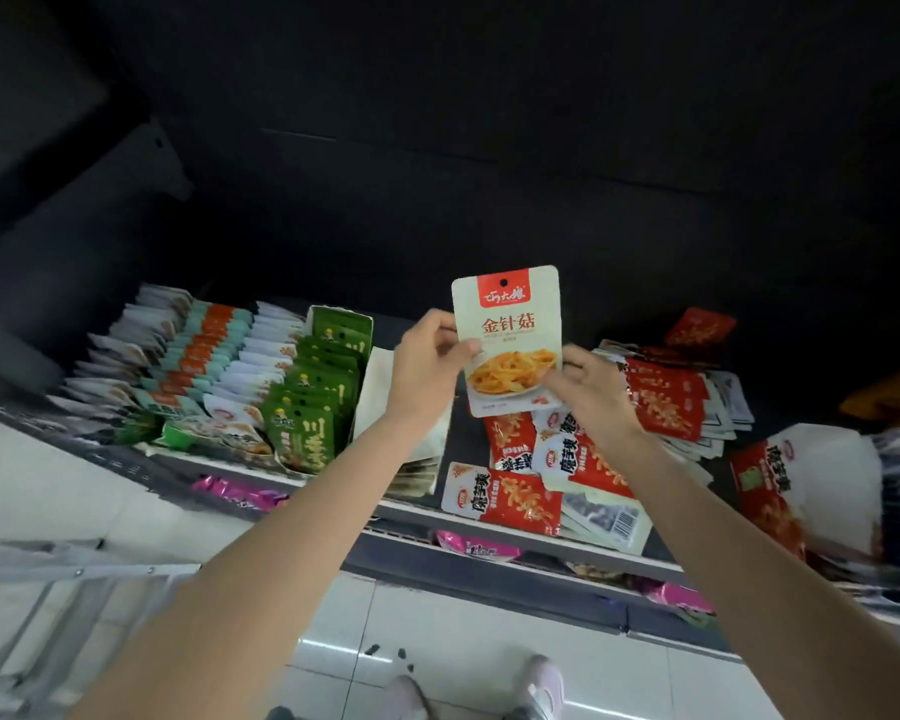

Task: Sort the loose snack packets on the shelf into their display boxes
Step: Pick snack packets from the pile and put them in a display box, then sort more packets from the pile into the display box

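A cream packet with a red top band and a picture of orange strips [510, 324] stands upright above the shelf, held between both hands. My left hand [427, 361] pinches its left edge with thumb and fingers. My right hand [591, 392] grips its lower right corner. Below lie loose red-and-white packets [505, 498] scattered on the shelf. Rows of green packets [313, 402] and of white and orange packets [204, 350] stand filed to the left. A cream display box [380, 387] sits just left of my left wrist.
A heap of red packets [666, 402] lies to the right, with a white and red display box [811, 491] at the far right. The shelf's front edge [557, 543] runs diagonally; pink packets show on the shelf below. A metal ladder [48, 605] stands at lower left on the tiled floor.
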The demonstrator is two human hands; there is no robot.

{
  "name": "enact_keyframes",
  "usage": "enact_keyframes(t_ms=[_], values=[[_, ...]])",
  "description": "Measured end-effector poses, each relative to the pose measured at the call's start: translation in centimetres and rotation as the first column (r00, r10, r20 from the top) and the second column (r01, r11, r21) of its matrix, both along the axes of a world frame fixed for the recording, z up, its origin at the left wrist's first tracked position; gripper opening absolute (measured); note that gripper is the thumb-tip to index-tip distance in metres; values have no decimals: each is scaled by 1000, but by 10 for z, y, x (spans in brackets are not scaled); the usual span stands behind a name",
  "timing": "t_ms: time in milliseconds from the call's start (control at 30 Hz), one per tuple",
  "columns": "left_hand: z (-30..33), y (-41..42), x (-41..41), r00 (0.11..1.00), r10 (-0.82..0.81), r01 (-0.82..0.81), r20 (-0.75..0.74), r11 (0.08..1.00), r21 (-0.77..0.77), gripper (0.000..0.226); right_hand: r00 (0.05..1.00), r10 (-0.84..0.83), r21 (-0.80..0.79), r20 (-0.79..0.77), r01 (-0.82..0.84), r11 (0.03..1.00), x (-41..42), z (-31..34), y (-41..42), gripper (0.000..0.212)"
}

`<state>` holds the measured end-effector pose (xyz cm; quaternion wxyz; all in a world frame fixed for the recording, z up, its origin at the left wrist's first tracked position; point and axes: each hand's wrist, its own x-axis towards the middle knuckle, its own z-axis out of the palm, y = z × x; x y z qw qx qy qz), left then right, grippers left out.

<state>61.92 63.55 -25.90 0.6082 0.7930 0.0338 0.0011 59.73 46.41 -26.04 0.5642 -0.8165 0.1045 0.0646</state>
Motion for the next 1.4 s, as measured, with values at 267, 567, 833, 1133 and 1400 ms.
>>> enact_keyframes(t_ms=[267,567,833,1133,1400], values=[[-2,96,-19,988,41,-72,147,975,210,9,994,102,-33,45,-100,994,3,-18,95,19],[-12,124,-34,955,-297,242,-3,770,591,25,958,285,-439,-16,-263,859,-11,-32,106,20],[-17,106,-34,880,-435,384,-189,420,822,28,925,373,-324,-78,-377,868,-23,-37,96,15],[-17,17,-40,850,-525,456,-30,708,539,27,997,-65,-324,-46,46,945,-34,-52,23,23],[-73,-68,-23,796,-481,604,-366,662,443,54,943,32,-594,-330,-234,770,-39,-97,-56,82]])
